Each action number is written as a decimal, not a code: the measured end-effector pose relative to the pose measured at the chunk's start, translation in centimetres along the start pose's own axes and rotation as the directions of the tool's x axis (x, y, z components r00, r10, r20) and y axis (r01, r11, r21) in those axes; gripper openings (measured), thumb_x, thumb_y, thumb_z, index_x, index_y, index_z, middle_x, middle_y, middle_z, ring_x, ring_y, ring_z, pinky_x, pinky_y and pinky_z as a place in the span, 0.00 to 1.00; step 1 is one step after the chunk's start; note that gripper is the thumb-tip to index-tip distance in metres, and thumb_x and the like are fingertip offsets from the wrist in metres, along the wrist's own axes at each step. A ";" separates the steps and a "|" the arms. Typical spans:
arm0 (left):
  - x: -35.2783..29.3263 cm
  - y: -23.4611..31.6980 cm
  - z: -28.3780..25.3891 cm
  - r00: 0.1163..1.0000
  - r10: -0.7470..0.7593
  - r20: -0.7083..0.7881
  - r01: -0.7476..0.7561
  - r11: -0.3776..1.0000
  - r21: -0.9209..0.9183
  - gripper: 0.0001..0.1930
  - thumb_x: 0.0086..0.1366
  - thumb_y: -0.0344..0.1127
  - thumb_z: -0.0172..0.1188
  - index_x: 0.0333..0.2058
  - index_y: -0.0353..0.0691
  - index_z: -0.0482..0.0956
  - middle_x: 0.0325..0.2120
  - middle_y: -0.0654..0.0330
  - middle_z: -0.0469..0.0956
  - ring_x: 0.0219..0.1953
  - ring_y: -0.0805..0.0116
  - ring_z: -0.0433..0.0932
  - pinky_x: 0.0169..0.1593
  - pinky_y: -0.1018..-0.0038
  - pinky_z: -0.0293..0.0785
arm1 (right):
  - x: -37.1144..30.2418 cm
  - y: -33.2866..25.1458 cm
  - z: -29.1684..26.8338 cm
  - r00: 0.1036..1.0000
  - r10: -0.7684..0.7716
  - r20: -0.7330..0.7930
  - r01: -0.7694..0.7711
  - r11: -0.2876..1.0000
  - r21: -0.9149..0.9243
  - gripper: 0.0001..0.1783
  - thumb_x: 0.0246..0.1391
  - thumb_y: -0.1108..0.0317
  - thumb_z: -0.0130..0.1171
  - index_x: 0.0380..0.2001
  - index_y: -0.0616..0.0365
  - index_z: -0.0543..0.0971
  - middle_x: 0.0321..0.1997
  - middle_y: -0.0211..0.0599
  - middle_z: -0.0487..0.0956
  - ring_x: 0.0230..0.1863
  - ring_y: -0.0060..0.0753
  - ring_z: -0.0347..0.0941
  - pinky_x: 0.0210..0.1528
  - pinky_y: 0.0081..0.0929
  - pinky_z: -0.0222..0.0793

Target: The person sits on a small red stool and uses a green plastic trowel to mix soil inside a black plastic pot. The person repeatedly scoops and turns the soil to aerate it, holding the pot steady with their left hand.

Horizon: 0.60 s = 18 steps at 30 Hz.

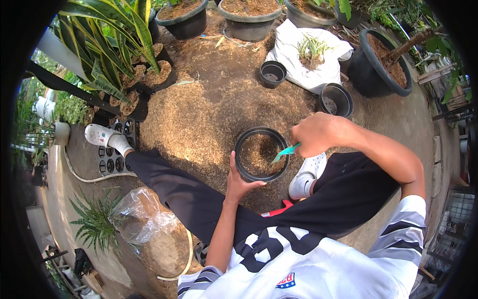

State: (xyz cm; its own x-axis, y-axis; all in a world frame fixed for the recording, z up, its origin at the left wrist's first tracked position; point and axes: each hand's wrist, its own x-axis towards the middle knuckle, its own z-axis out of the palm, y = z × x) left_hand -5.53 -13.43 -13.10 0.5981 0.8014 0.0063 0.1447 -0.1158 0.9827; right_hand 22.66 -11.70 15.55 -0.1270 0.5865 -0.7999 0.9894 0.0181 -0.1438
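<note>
A round black plastic pot (pixel 246 174) stands on the ground between my legs, with brown soil (pixel 256 149) inside. My left hand (pixel 240 183) cups its near left side, with thumb and fingers spread along the outer wall. In my right hand (pixel 316 134), closed in a fist above the right rim, is a small turquoise hand trowel (pixel 285 152). Its blade tilts down into the pot over the soil. How deep the tip goes I cannot tell.
Two black pots (pixel 272 74) (pixel 336 99) stand beyond, near a white sack (pixel 289 52) bearing a small striped plant (pixel 311 49). Large planters (pixel 251 25) line the back. Snake plants (pixel 107 55) stand left. A red object (pixel 280 208) lies between my legs; clear plastic (pixel 142 214) lies left.
</note>
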 end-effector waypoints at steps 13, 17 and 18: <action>-0.1 -0.3 0.1 1.000 -0.004 0.000 0.004 1.000 0.014 0.82 0.35 0.55 0.89 0.78 0.46 0.34 0.70 0.36 0.64 0.68 0.41 0.71 0.69 0.52 0.71 | 3.0 -0.6 4.5 0.986 -0.153 -0.062 0.157 0.985 0.076 0.15 0.60 0.65 0.57 0.39 0.66 0.86 0.32 0.58 0.85 0.41 0.62 0.84 0.48 0.54 0.79; -0.1 -0.5 0.1 1.000 -0.018 -0.010 0.018 1.000 -0.006 0.81 0.35 0.55 0.89 0.78 0.46 0.34 0.69 0.35 0.65 0.68 0.42 0.72 0.69 0.52 0.71 | 1.4 -0.4 2.9 0.978 -0.149 -0.149 0.180 0.959 0.220 0.15 0.60 0.65 0.57 0.40 0.66 0.86 0.33 0.59 0.85 0.41 0.63 0.83 0.48 0.54 0.78; -0.3 -0.6 0.1 1.000 -0.018 -0.013 0.018 1.000 0.003 0.81 0.35 0.55 0.89 0.78 0.46 0.34 0.69 0.35 0.64 0.68 0.42 0.72 0.69 0.52 0.71 | 1.9 -0.4 3.5 0.970 -0.148 -0.191 0.189 0.958 0.217 0.15 0.60 0.65 0.57 0.40 0.66 0.85 0.33 0.59 0.85 0.41 0.63 0.83 0.48 0.55 0.77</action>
State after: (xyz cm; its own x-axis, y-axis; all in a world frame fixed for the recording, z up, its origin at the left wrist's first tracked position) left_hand -5.70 -13.62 -13.68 0.5853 0.8107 -0.0091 0.1582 -0.1032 0.9820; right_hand 21.81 -13.42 12.07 -0.2561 0.7214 -0.6435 0.9086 -0.0475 -0.4149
